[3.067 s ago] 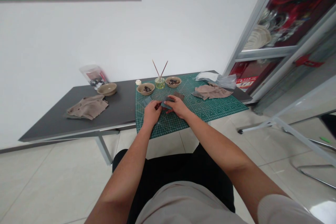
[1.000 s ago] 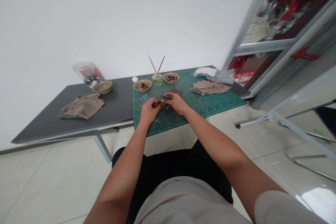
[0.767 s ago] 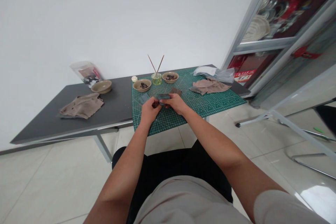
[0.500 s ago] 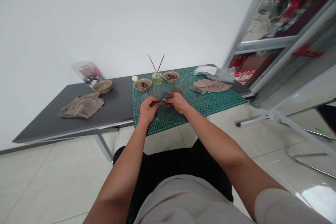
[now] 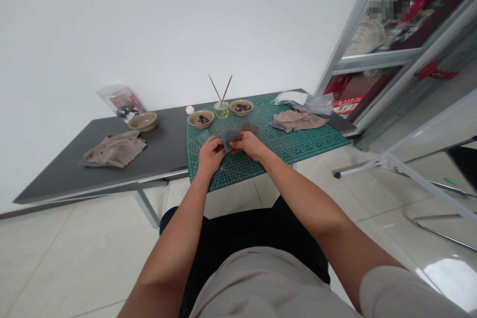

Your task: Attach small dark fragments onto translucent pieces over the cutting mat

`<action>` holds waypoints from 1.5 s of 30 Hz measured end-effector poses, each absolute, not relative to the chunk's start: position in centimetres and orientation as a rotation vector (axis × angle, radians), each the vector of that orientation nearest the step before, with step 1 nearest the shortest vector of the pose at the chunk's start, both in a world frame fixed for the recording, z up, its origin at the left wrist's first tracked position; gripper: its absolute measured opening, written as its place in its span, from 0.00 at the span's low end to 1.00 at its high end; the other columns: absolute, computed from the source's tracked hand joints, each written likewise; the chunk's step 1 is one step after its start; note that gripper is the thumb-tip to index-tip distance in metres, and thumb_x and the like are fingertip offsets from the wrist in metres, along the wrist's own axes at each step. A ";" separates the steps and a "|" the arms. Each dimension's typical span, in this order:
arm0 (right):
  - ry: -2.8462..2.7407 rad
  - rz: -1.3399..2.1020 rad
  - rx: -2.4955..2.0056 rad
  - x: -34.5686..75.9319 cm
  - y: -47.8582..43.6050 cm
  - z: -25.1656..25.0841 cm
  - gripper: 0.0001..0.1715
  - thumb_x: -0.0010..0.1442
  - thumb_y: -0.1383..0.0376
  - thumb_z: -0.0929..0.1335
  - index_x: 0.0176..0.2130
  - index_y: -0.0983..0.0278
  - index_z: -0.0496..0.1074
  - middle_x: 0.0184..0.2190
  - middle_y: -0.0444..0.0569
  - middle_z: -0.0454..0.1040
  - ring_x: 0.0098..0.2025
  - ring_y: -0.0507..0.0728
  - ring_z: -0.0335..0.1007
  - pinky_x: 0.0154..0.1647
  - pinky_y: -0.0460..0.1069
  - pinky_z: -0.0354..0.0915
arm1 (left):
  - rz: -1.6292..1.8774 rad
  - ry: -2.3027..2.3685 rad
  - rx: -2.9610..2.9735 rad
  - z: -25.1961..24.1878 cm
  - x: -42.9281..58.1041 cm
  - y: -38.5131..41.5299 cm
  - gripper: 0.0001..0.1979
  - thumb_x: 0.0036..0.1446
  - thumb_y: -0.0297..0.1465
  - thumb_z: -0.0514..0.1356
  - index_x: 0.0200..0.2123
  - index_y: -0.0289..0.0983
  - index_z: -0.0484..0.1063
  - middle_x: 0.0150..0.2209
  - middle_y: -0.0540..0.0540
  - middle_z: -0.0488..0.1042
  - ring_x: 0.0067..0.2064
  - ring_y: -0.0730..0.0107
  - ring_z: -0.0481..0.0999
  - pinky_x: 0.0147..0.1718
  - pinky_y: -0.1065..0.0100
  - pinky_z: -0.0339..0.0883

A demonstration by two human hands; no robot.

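Observation:
My right hand pinches a small grey-blue piece, perhaps sandpaper or cloth, over the green cutting mat. My left hand is closed beside it, fingers bent around something dark and too small to make out. A bluish-grey piece lies on the mat by my left fingers, and a brown square piece lies just beyond my right hand. Behind my hands are a bowl with dark bits, a second such bowl and a glass jar with two sticks.
Brown cloths lie at left and right. A plastic bag rests at the back right. On the dark table stand another bowl and a clear container. A small white pot sits by the jar.
The grey-blue piece between my hands has turned and now shows more of its flat face, nearer my left fingers. The whole view has shifted slightly.

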State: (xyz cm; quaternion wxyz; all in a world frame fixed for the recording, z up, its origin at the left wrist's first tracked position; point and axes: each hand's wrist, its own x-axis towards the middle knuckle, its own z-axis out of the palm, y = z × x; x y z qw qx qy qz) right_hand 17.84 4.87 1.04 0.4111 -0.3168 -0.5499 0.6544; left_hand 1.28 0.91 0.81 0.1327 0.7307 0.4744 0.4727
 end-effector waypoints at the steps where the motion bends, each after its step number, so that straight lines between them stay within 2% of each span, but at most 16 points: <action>1: -1.375 1.644 -0.785 17.9 4.9 1.0 0.25 0.34 0.55 0.80 0.28 0.68 0.75 0.26 0.46 0.76 0.28 0.52 0.70 0.27 0.45 0.67 | 1.378 1.361 2.099 0.8 1.2 0.9 0.03 0.51 0.26 0.59 0.27 0.39 0.71 0.29 0.50 0.67 0.31 0.71 0.68 0.34 0.69 0.64; 12: -1.329 1.597 -0.756 17.9 4.8 0.7 0.24 0.35 0.56 0.79 0.28 0.68 0.75 0.24 0.45 0.74 0.25 0.50 0.68 0.26 0.45 0.64 | 1.428 1.265 1.870 0.8 0.6 1.3 0.04 0.49 0.31 0.63 0.30 0.38 0.76 0.29 0.51 0.73 0.31 0.72 0.70 0.33 0.69 0.64; 19: -1.403 1.550 -0.723 18.0 5.0 0.3 0.21 0.37 0.60 0.79 0.31 0.68 0.76 0.24 0.44 0.74 0.26 0.50 0.66 0.26 0.45 0.62 | 1.443 1.198 1.859 0.8 0.7 1.5 0.01 0.45 0.28 0.63 0.25 0.38 0.75 0.26 0.52 0.71 0.27 0.75 0.68 0.28 0.71 0.62; 26: -1.332 1.553 -0.694 18.1 4.7 0.5 0.22 0.36 0.61 0.79 0.31 0.68 0.74 0.26 0.44 0.74 0.26 0.49 0.65 0.25 0.44 0.59 | 1.421 1.058 1.605 0.6 0.5 1.6 0.07 0.44 0.31 0.67 0.30 0.38 0.74 0.25 0.53 0.74 0.26 0.72 0.73 0.28 0.70 0.67; 29: -1.211 1.532 -0.692 18.0 4.7 0.6 0.22 0.37 0.61 0.79 0.32 0.65 0.72 0.28 0.42 0.73 0.28 0.50 0.68 0.27 0.44 0.62 | 1.443 1.023 1.538 0.4 0.5 1.7 0.11 0.45 0.32 0.68 0.33 0.37 0.74 0.24 0.52 0.75 0.26 0.71 0.75 0.30 0.69 0.70; 33: -1.092 1.519 -0.684 17.7 5.0 0.5 0.23 0.36 0.61 0.79 0.30 0.63 0.68 0.28 0.39 0.71 0.28 0.50 0.69 0.30 0.47 0.67 | 1.474 1.052 1.485 0.4 0.6 1.8 0.15 0.42 0.34 0.70 0.35 0.36 0.75 0.29 0.49 0.78 0.29 0.70 0.78 0.33 0.66 0.73; 38: -1.054 1.553 -0.672 17.7 4.8 0.6 0.23 0.42 0.57 0.77 0.34 0.63 0.68 0.30 0.41 0.72 0.29 0.50 0.69 0.30 0.47 0.68 | 1.537 1.047 1.391 0.2 1.0 2.0 0.16 0.43 0.34 0.70 0.37 0.37 0.73 0.30 0.49 0.77 0.30 0.69 0.78 0.32 0.65 0.75; 41: -1.137 1.578 -0.675 17.9 4.7 0.5 0.23 0.44 0.55 0.77 0.36 0.64 0.70 0.32 0.44 0.74 0.31 0.50 0.70 0.31 0.46 0.66 | 1.560 1.141 1.424 0.0 0.9 2.1 0.14 0.42 0.33 0.70 0.34 0.36 0.73 0.28 0.50 0.76 0.30 0.71 0.77 0.32 0.67 0.72; 45: -1.307 1.534 -0.712 18.0 4.9 0.1 0.22 0.43 0.56 0.78 0.33 0.65 0.72 0.28 0.41 0.72 0.27 0.48 0.66 0.27 0.44 0.60 | 1.501 1.273 1.667 0.3 0.5 2.0 0.08 0.46 0.31 0.66 0.33 0.37 0.77 0.30 0.49 0.76 0.30 0.73 0.73 0.31 0.70 0.68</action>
